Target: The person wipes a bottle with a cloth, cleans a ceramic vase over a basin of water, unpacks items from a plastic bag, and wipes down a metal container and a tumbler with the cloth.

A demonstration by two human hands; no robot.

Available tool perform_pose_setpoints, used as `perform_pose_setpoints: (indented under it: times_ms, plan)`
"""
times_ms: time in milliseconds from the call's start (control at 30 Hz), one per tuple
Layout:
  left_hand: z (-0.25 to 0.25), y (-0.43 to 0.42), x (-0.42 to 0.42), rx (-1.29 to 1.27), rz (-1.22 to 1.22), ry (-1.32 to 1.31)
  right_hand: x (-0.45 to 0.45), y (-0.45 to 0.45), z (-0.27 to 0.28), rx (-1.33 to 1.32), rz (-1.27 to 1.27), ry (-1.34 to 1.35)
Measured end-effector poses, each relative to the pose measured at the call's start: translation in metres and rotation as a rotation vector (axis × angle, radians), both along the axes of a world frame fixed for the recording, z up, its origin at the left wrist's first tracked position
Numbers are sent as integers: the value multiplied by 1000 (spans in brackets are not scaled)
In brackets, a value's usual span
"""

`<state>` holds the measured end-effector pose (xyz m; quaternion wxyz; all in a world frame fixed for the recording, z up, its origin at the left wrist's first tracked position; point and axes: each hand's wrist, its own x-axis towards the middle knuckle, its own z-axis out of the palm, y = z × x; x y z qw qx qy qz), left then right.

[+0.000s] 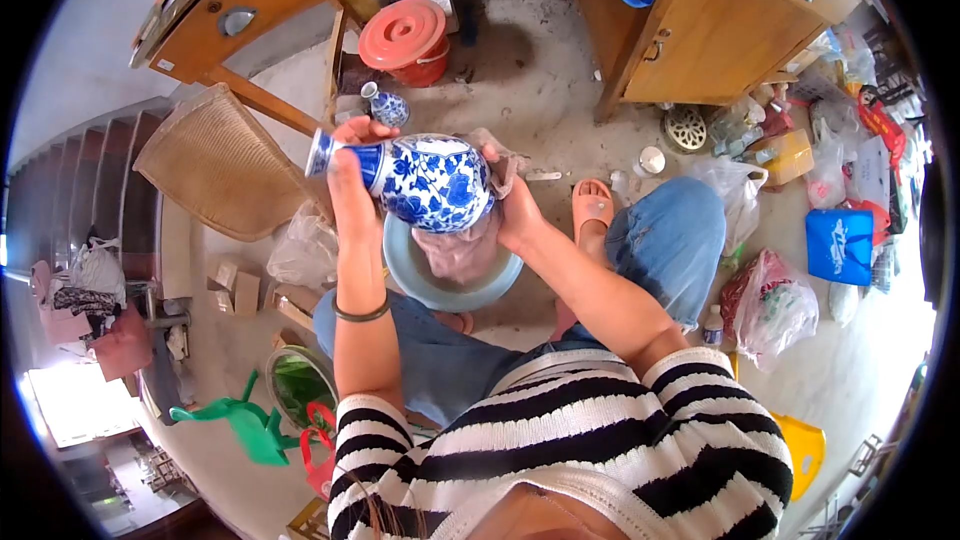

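A blue-and-white floral vase (437,183) lies sideways in the air above a light blue basin (412,277). My left hand (352,165) is closed round its narrow neck, near the flared mouth. At the base end, my right hand (510,202) presses a greyish-pink cloth (508,162) against the vase. More pinkish cloth (460,252) hangs or lies within the basin; whether it is the same piece I cannot tell. A smaller blue-and-white vase (388,108) stands on the floor beyond the basin.
A red lidded bucket (405,40) stands under the wooden desk (700,35). To the left are a woven panel (230,165) and cardboard boxes (235,285). Plastic bags (775,310), a blue bag (840,245) and a white cup (652,160) are on the right.
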<state>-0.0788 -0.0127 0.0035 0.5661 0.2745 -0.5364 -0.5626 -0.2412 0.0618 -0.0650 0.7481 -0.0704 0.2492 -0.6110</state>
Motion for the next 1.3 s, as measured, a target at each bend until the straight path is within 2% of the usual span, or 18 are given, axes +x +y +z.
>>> perform_pose_setpoints:
  times_ms: [67,100,200,267,367,433,500,600,667,767,833,900,1000,1033,1067,1133,1267,1300]
  plan:
    - [1,17,-9,179,236,-205,-5,3,11,20,-95,44]
    - [-2,21,-19,131,247,-195,-9,7,20,34,-100,-32]
    - [-5,21,-21,113,275,-160,-5,12,25,10,-223,189]
    - [-6,16,-19,157,235,-65,3,-3,-16,-102,-335,401]
    - [5,16,-15,195,219,-75,-5,1,-8,-71,-364,551]
    - [5,15,-10,100,237,-214,-10,11,40,-172,-391,697]
    - [4,15,-8,3,214,-360,-13,10,50,-428,-437,913]
    - [-14,21,-13,-99,180,-284,0,12,92,-735,-319,1462]
    - [-10,32,-23,-7,175,-215,13,6,108,-663,-234,1409]
    - [-3,27,-12,-365,272,-859,9,-8,92,-579,-185,1164]
    - [-17,25,-10,-164,151,-533,8,-12,87,-574,-149,1055]
    - [-14,28,1,-410,67,-525,2,-12,90,-428,-14,924]
    - [4,46,-6,-624,140,-649,-13,-39,89,-394,218,790]
    - [-7,41,-4,-360,155,-590,-13,-43,86,-363,320,774]
    - [-10,43,-6,-227,223,-470,-10,-40,85,-371,275,863]
    - [-16,40,-3,-354,231,-457,-5,-34,85,-395,178,1041]
    - [-22,31,-6,-210,303,-389,1,-5,73,-411,16,1439]
    - [-14,26,-9,-181,326,-335,10,7,68,-570,-219,1498]
